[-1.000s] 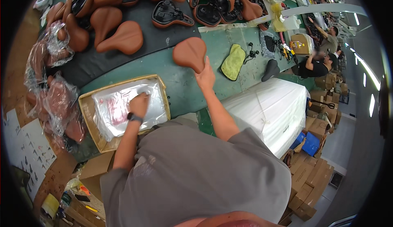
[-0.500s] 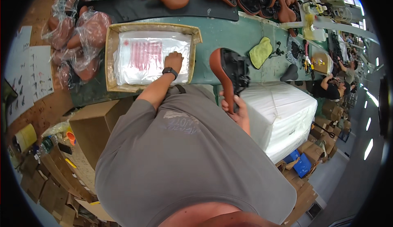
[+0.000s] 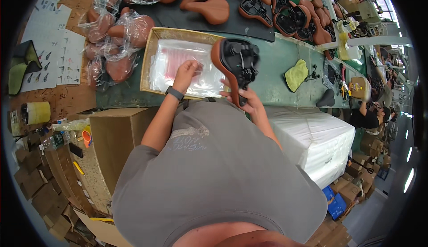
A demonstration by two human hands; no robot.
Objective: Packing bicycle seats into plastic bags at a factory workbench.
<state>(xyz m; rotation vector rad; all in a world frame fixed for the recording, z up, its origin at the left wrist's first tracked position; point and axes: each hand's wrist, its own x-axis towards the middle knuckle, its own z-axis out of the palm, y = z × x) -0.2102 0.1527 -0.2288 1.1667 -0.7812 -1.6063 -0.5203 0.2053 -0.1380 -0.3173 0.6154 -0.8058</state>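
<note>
Brown saddle [image 3: 237, 68] moves in to the box's [image 3: 146, 62] right end

Since half a second ago, the saddle has come leftward and now overlaps the box's right end in view; the left hand [image 3: 186, 75] has shifted left over the clear plastic bags [image 3: 166, 68]. The right hand [image 3: 248, 99] is closed around the saddle's narrow nose, which points toward the person, with the brown cover facing left and the black underside showing on the right. The left hand lies over the bags with curled fingers; whether it pinches one cannot be told. A dark watch [image 3: 174, 92] circles that wrist.

The box stands on the green tabletop [image 3: 267, 82]. Left of it, film-wrapped saddles [image 3: 118, 46] lie heaped; beyond it, bare brown saddles [image 3: 211, 10] rest on a black mat [image 3: 258, 32]. Farther right lies a yellow-green cloth [image 3: 296, 75], with a white wrapped block [image 3: 312, 140] nearer the person.
</note>
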